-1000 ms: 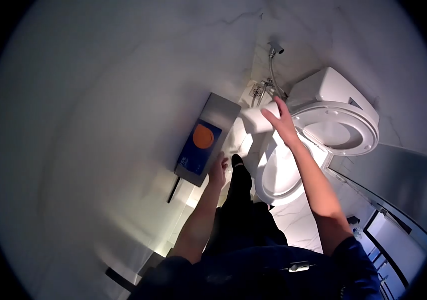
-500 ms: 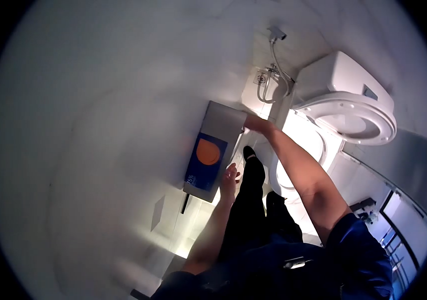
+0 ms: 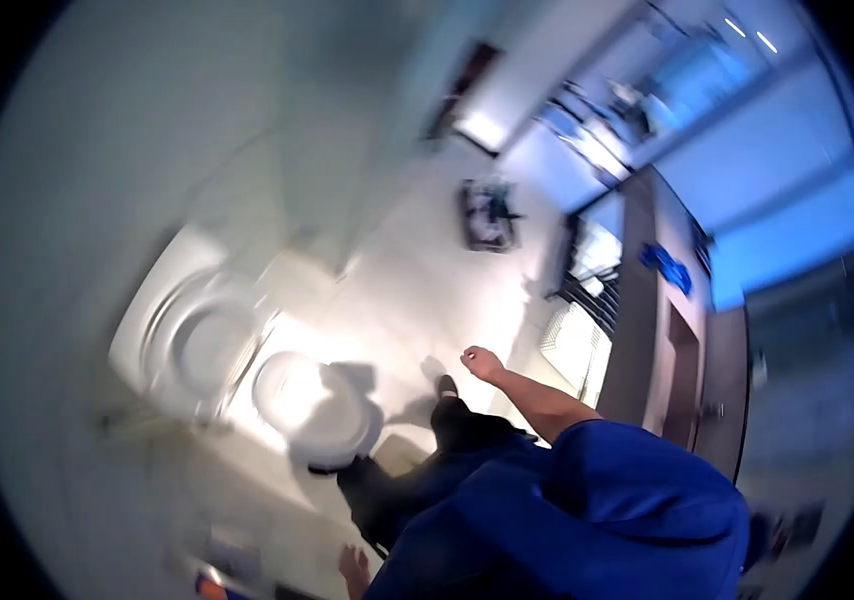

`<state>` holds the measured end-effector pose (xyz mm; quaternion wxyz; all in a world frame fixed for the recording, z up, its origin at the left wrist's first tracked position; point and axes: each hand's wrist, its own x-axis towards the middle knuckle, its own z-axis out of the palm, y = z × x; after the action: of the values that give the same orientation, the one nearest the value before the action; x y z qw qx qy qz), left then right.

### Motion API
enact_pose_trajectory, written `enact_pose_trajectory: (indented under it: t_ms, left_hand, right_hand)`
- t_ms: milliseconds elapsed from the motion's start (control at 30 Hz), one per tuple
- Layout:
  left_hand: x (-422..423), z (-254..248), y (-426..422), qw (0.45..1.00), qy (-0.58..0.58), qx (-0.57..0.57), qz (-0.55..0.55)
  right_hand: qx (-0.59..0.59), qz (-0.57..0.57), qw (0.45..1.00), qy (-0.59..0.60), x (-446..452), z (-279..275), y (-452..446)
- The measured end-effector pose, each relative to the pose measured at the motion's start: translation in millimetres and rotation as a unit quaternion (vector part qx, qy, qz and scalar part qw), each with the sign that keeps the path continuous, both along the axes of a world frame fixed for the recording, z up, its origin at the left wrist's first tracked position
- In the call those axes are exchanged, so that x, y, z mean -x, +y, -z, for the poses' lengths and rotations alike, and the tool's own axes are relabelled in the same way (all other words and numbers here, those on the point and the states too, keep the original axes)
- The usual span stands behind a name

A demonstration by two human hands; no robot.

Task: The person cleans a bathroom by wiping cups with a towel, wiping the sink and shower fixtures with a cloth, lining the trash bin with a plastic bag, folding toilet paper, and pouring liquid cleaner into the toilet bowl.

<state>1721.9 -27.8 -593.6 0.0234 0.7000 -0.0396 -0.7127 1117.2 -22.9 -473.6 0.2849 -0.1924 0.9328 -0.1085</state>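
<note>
My right hand [image 3: 483, 363] is in mid-air over the pale floor [image 3: 397, 290], its fingers curled closed. What is inside the curl, if anything, is too small to make out. Low in the view, beside my dark trousers, my left hand [image 3: 354, 565] shows fingers stretched and slightly apart, holding nothing visible. Left of my legs stands a white toilet bowl [image 3: 312, 405] with its raised seat [image 3: 197, 340] behind it. At the bottom edge a blue and orange patch of a box [image 3: 212, 586] shows, blurred and mostly cut off.
A brown cabinet [image 3: 637, 300] runs along the right, bearing a crumpled blue item [image 3: 667, 268]. Near its base is a white perforated basket [image 3: 569, 335]. A dark blurred object [image 3: 489, 215] lies on the floor ahead. Bluish glass [image 3: 707, 80] fills the upper right.
My view has swung right, away from the grey box with the blue and orange label. Both hands have come off or away from the box, and the toilet now appears at left.
</note>
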Motion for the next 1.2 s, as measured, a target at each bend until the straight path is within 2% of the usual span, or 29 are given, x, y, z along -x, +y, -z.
enact_pose_trajectory:
  t_ms: [33,133,233,333,400,467,533,567,600,700,767,867,900,933,967,1000,1033,1067,1100,1133,1167,1200]
  left_hand:
    - [15.3,-7.7,-11.6,0.998,-0.004,0.002,0.066]
    - [97.9,-15.7,-48.7,0.974,-0.001,0.046,0.224]
    - [199.4,-31.4,-76.6,0.928,-0.002,0.100,0.358]
    - [290.3,-61.0,-96.8,0.862,-0.005,0.142,0.486]
    - [340.2,-85.5,-112.9,0.820,-0.006,0.178,0.544]
    - [398.4,-115.4,-138.5,0.777,0.008,0.249,0.579]
    - [465.6,-150.9,-160.5,0.778,0.047,0.339,0.528]
    - [516.8,-196.7,-152.0,0.813,0.071,0.365,0.447]
    - [548.2,-189.2,-173.7,0.806,0.050,0.374,0.456]
    - [639.5,-227.2,-175.4,0.777,0.062,0.404,0.479]
    - [685.8,-230.3,-165.7,0.771,0.069,0.394,0.496]
    - [724.8,-198.9,-154.8,0.755,0.068,0.311,0.573]
    - [725.4,-177.1,-157.0,0.746,0.095,0.286,0.593]
    - [723.4,-154.7,-162.1,0.739,0.120,0.266,0.608]
    - [728.5,-140.6,-161.9,0.699,0.088,0.267,0.657]
    - [740.7,-130.2,-160.3,0.656,0.057,0.262,0.706]
    - [749.4,-122.5,-163.7,0.698,0.048,0.255,0.668]
    - [756.3,-116.5,-163.2,0.735,0.043,0.245,0.631]
    - [763.3,-116.5,-165.0,0.766,0.038,0.228,0.599]
    - [772.6,-119.4,-167.6,0.818,0.005,0.211,0.535]
    - [780.1,-118.2,-173.6,0.816,-0.034,0.184,0.547]
    - [794.3,-118.3,-187.7,0.812,-0.069,0.160,0.557]
  right_hand:
    - [0.032,0.003,0.997,0.075,22.3,7.7,48.4]
    - [0.078,0.195,0.974,-0.080,73.2,1.4,149.0]
    - [0.202,0.288,0.931,-0.092,110.4,-23.9,209.4]
    - [0.231,0.177,0.952,0.094,166.5,-54.2,266.9]
    - [0.299,0.242,0.912,0.145,210.0,-100.9,297.6]
    - [0.325,0.294,0.857,0.273,262.6,-122.3,337.3]
    - [0.237,0.310,0.829,0.402,313.0,-132.1,379.5]
    - [0.248,0.328,0.811,0.417,332.8,-132.5,396.2]
    - [0.258,0.344,0.792,0.433,349.4,-133.5,406.4]
    - [0.253,0.396,0.770,0.432,383.8,-132.5,420.6]
    - [0.258,0.425,0.750,0.435,407.0,-131.8,425.8]
    - [0.119,0.414,0.734,0.525,473.9,-84.5,472.0]
    - [0.083,0.466,0.743,0.473,493.8,-100.1,475.7]
    - [0.174,0.485,0.719,0.465,520.1,-92.2,495.6]
    - [0.241,0.484,0.737,0.406,533.8,-133.7,483.8]
    - [0.161,0.527,0.715,0.431,556.7,-140.4,484.3]
    - [0.179,0.538,0.704,0.427,573.9,-145.7,487.6]
    - [0.038,0.571,0.706,0.417,600.9,-119.3,524.1]
    - [-0.009,0.611,0.734,0.296,609.5,-142.2,514.1]
    - [0.015,0.593,0.728,0.344,624.0,-114.9,541.0]
    - [-0.045,0.578,0.725,0.370,636.1,-99.8,556.6]
    - [-0.054,0.576,0.740,0.345,647.0,-96.7,565.9]
